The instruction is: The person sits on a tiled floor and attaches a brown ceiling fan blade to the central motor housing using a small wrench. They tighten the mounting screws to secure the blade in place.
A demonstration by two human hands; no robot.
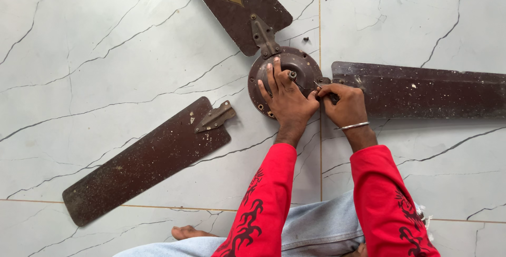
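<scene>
Motor hub [301, 63] of a brown ceiling fan lies on the pale marble-patterned floor [105, 51], both hands working at its right side.

The left hand [286, 96] lies spread flat over the hub, fingers splayed, holding it down. The right hand [343, 101] is closed tight where the right blade [427, 91] meets the hub, seemingly gripping a small tool or the bracket; the fingers hide which. The top blade [237, 1] remains attached, while a detached blade [145, 162] lies apart at lower left. A tiny dark fastener [305, 39] sits loose nearby. Risk, as I judge it: a slipping grip could nick knuckles on the bracket, and loose screws could roll away.
</scene>
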